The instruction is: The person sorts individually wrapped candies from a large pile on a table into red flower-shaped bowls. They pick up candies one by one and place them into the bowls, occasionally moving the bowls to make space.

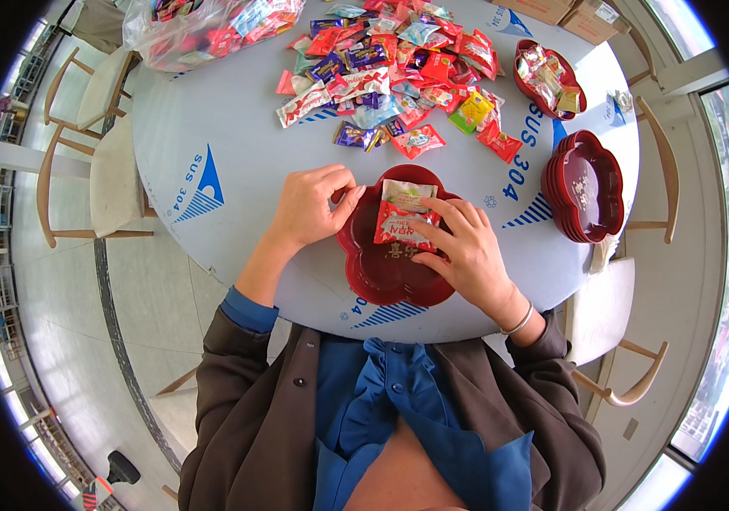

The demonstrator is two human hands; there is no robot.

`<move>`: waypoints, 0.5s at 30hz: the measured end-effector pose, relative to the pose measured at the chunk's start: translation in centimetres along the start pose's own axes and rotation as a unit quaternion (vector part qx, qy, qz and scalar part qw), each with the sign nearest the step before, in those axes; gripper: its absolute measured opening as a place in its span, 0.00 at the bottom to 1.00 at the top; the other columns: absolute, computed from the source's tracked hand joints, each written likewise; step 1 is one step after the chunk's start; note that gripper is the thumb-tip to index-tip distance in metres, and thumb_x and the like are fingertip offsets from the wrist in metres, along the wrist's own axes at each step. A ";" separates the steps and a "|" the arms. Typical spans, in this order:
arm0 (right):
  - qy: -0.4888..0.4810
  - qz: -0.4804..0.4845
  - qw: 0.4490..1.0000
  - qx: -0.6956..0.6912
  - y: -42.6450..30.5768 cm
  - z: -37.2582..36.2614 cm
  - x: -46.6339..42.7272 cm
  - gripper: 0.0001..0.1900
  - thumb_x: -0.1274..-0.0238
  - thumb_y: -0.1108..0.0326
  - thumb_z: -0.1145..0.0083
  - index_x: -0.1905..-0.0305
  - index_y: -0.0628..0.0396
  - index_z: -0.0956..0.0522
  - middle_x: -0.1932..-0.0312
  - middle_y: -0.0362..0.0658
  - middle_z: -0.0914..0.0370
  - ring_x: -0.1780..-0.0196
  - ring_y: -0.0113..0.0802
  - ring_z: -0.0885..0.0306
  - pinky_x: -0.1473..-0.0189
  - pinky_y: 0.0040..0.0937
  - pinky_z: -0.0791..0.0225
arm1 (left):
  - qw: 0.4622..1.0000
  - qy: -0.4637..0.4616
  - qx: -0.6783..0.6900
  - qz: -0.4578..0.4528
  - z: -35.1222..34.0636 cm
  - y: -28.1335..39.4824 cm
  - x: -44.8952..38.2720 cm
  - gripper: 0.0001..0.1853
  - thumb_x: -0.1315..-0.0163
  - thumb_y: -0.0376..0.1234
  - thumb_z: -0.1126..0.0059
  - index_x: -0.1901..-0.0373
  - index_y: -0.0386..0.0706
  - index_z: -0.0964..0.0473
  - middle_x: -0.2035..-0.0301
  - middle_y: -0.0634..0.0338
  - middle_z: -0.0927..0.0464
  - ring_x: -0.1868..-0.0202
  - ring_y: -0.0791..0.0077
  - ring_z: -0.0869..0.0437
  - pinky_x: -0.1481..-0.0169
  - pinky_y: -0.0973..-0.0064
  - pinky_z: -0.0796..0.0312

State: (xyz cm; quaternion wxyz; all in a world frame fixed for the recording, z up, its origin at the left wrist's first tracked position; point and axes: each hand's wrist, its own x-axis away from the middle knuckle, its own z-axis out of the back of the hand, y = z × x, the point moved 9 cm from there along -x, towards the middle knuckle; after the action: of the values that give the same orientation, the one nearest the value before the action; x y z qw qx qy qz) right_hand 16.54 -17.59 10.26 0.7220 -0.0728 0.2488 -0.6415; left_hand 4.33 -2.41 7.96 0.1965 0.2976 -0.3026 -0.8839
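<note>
A dark red flower-shaped dish [396, 281] stands before me near the table's front edge. Inside it, a red candy packet [403, 225] and a pale green-and-white packet [406, 195] lie next to each other. My right hand [467, 249] reaches over the dish's right side, its fingertips on the edges of both packets; whether it grips either one is unclear. At the dish's upper left rim is my left hand [321, 204], fingers curled and thumb towards the rim, with no object visible in it. A heap of wrapped candies [396, 70] lies beyond the dish.
Stacked red flower-shaped dishes [585, 188] stand at the right. Behind them is another red dish [521, 86] holding wrapped candies. A clear plastic bag of candies [211, 38] sits at the back left, and cardboard boxes [594, 22] at the back right. Wooden chairs surround the round table [256, 140].
</note>
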 end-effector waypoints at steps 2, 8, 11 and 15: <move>0.016 0.011 0.999 -0.029 -0.1 0.9 -0.8 0.20 0.48 0.66 0.26 0.48 0.51 0.16 0.42 0.44 0.22 0.43 0.47 0.24 0.42 0.43 0.30 | 1.000 0.004 -0.001 -0.001 0.1 0.0 0.1 0.11 0.38 0.27 0.34 0.76 0.38 0.26 0.79 0.59 0.24 0.81 0.69 0.23 0.75 0.72 0.32; 0.088 -0.036 0.994 -0.051 7.0 2.9 -4.4 0.12 0.44 0.74 0.32 0.54 0.57 0.16 0.51 0.43 0.17 0.50 0.45 0.21 0.48 0.42 0.25 | 1.000 0.000 0.004 0.010 -0.1 -0.2 0.1 0.11 0.39 0.30 0.33 0.77 0.40 0.25 0.78 0.60 0.22 0.79 0.66 0.20 0.74 0.70 0.31; 0.070 0.061 0.995 0.029 7.1 2.0 -6.3 0.14 0.43 0.73 0.32 0.50 0.55 0.16 0.48 0.42 0.18 0.47 0.45 0.22 0.46 0.42 0.25 | 1.000 -0.001 0.000 0.006 -0.1 -0.3 0.0 0.10 0.39 0.29 0.33 0.77 0.40 0.25 0.78 0.61 0.22 0.79 0.67 0.20 0.75 0.71 0.31; 0.056 0.087 0.990 0.091 7.7 -0.4 -7.7 0.20 0.44 0.68 0.30 0.45 0.52 0.18 0.45 0.43 0.20 0.40 0.41 0.23 0.41 0.41 0.26 | 1.000 0.011 0.010 -0.003 0.1 -0.2 0.2 0.11 0.39 0.28 0.33 0.77 0.39 0.26 0.79 0.59 0.24 0.81 0.69 0.22 0.75 0.72 0.33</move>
State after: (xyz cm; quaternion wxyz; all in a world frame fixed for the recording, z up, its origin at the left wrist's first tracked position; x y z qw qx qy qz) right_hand 22.86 -8.86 8.68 0.7635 0.0512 0.2353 -0.5992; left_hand 4.13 -2.31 7.81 0.1942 0.3105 -0.3084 -0.8779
